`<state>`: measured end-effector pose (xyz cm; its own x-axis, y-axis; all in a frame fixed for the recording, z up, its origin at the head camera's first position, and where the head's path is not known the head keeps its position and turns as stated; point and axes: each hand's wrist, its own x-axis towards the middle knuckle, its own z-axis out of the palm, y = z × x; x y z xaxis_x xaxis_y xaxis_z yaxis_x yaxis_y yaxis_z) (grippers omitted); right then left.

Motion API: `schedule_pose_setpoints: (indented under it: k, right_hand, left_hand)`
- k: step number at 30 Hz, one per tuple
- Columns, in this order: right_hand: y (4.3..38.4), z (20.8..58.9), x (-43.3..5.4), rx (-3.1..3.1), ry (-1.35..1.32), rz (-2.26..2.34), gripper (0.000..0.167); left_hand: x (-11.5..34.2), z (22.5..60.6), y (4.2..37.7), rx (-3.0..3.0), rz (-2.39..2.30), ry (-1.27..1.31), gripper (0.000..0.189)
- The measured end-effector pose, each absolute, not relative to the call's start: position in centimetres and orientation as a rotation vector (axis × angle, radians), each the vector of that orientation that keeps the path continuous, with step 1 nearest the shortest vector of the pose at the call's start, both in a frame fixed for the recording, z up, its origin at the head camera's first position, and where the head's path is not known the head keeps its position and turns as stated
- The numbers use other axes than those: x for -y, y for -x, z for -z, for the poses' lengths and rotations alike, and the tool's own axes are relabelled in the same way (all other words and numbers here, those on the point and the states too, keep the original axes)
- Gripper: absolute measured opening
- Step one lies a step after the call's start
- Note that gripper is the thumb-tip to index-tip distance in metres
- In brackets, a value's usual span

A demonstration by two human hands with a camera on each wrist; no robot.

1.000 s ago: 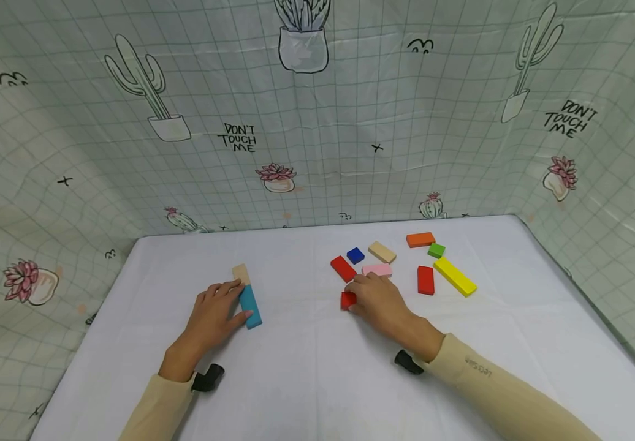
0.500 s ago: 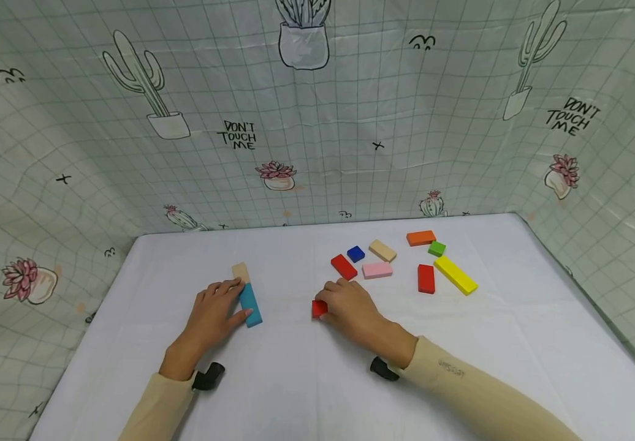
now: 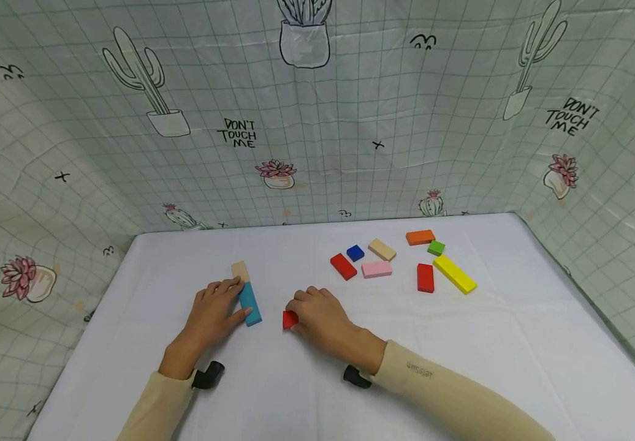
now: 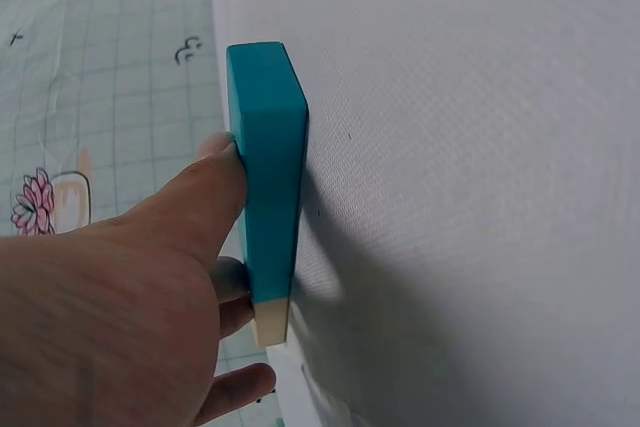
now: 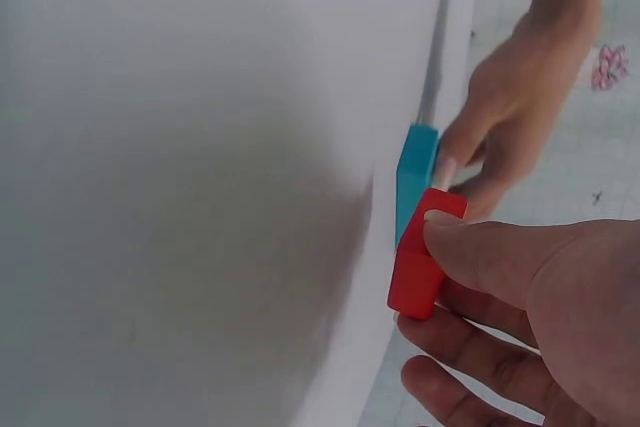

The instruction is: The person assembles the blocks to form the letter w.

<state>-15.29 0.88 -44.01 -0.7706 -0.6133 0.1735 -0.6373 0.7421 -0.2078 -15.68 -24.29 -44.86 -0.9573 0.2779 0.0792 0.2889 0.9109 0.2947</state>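
Observation:
A long blue block [image 3: 249, 304] lies end to end with a beige block [image 3: 241, 272] on the white cloth, left of the middle. My left hand [image 3: 211, 316] rests against the pair, thumb on the blue block's near part and index fingertip by the join. In the left wrist view the thumb and fingers touch one long side of the blue block [image 4: 270, 177]. Between thumb and fingers, my right hand [image 3: 323, 321] pinches a small red block [image 3: 289, 320], close to the right of the blue one. The fingers partly cover this red block [image 5: 415, 282].
Loose blocks lie to the right: a red one [image 3: 343, 267], a blue one [image 3: 355, 253], a beige one [image 3: 382, 250], a pink one [image 3: 376, 269], an orange one [image 3: 420, 237], a green one [image 3: 436, 248], a yellow one [image 3: 455, 275] and another red one [image 3: 425, 278].
My right hand has carried the small red block leftward from beside the pink block to near the blue block. The left hand has stayed in place.

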Motion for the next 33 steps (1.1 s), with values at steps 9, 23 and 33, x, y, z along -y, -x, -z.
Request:
schedule_pose_setpoints:
  k: [9, 23, 33]
  right_hand:
    - [14.9, 44.2, 1.3, 2.829, -1.06, -0.333, 0.029]
    - [15.0, 44.8, 2.8, 2.844, -1.063, -0.273, 0.028]
    - [15.1, 45.2, 3.3, 2.86, -1.034, -0.256, 0.03]
  left_hand:
    - [24.3, 45.0, 15.7, 3.039, 0.479, 0.443, 0.061]
    - [24.2, 44.9, 15.7, 3.038, 0.49, 0.438, 0.061]
    - [24.2, 45.0, 15.7, 3.033, 0.496, 0.437, 0.06]
